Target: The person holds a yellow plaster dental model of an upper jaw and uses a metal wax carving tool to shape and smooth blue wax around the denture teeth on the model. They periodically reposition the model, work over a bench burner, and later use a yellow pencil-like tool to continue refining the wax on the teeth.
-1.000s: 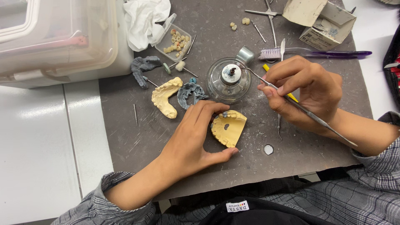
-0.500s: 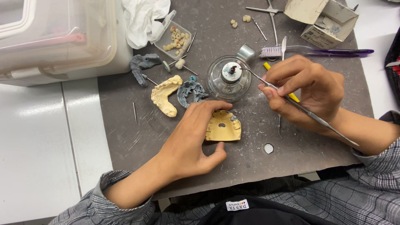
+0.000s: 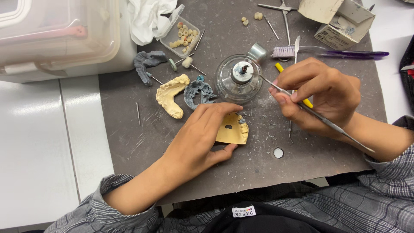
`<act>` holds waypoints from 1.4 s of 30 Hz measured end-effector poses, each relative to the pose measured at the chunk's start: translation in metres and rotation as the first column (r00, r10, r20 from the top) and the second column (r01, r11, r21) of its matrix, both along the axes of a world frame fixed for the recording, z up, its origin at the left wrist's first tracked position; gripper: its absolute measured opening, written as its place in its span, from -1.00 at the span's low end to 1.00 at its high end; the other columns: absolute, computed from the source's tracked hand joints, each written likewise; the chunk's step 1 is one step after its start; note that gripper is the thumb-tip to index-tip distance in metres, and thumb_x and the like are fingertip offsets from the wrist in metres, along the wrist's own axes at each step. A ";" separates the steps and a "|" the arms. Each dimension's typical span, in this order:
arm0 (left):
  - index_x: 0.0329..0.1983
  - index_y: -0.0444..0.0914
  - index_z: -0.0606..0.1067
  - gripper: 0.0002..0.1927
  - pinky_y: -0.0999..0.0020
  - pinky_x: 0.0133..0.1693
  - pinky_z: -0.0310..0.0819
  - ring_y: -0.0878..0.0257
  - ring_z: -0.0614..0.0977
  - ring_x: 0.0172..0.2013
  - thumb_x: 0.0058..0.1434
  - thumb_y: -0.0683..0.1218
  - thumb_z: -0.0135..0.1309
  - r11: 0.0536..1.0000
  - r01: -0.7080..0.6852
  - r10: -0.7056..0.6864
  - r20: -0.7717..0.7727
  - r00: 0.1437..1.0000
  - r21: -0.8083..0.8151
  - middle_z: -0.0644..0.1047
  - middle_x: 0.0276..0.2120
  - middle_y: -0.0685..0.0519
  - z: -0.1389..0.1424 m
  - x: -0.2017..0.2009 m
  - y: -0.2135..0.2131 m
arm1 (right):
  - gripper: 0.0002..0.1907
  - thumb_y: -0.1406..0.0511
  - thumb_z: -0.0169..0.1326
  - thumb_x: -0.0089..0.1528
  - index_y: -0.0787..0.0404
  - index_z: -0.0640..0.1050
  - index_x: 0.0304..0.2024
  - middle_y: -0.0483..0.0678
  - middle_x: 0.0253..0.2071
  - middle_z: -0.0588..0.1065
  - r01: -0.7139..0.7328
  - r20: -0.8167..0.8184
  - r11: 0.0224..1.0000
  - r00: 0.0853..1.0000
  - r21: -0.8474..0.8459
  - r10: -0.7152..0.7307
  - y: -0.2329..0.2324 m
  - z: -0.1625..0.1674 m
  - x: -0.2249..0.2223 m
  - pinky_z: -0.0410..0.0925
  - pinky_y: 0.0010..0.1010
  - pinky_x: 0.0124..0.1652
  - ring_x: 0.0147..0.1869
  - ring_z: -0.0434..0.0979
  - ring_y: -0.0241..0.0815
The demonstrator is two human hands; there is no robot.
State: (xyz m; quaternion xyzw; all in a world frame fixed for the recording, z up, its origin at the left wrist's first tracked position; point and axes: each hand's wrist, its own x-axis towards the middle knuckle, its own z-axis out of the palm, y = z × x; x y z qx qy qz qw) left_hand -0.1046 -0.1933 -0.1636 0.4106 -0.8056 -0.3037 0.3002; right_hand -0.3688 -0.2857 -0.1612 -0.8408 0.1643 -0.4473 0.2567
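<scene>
Head view: the left hand (image 3: 194,142) grips a yellow cast (image 3: 235,131) lying on the grey mat (image 3: 129,142), fingers over its top, thumb under its near edge. The right hand (image 3: 321,92) pinches a thin metal tool (image 3: 319,114), its tip over the wick of the glass burner (image 3: 239,80). A second cast (image 3: 171,95) lies nearby.

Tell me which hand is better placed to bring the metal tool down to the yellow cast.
Right hand: it holds the metal tool. Left hand grips the yellow cast.
</scene>
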 end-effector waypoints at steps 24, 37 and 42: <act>0.28 -0.26 0.28 -0.23 0.10 0.18 0.36 -0.06 0.46 0.17 -0.04 -0.22 0.28 0.989 0.144 -0.143 -0.017 0.990 0.034 0.47 0.07 -0.05 -0.004 0.007 -0.008 | -0.75 0.47 0.23 -0.03 0.23 0.37 -0.57 -0.03 -0.42 0.50 -0.305 -0.319 0.909 0.864 0.284 0.390 0.010 0.005 -0.001 0.49 -0.36 -0.39 -0.49 0.55 -0.13; 0.28 -0.26 0.28 -0.23 0.09 0.20 0.34 -0.06 0.45 0.18 -0.05 -0.23 0.26 0.988 0.152 -0.152 -0.007 0.988 0.027 0.46 0.06 -0.05 -0.004 0.007 -0.008 | -0.75 0.47 0.22 0.02 0.23 0.36 -0.55 -0.03 -0.40 0.50 -0.346 -0.295 0.895 0.856 0.282 0.424 0.009 0.007 0.001 0.58 -0.35 -0.20 -0.46 0.56 -0.14; 0.28 -0.25 0.28 -0.23 0.09 0.19 0.34 -0.06 0.44 0.18 -0.05 -0.23 0.27 0.988 0.149 -0.149 -0.004 0.989 0.046 0.46 0.06 -0.04 -0.005 0.007 -0.007 | -0.74 0.47 0.24 0.01 0.24 0.37 -0.56 -0.03 -0.40 0.51 -0.333 -0.318 0.894 0.848 0.299 0.423 0.010 0.008 0.001 0.56 -0.37 -0.26 -0.46 0.57 -0.14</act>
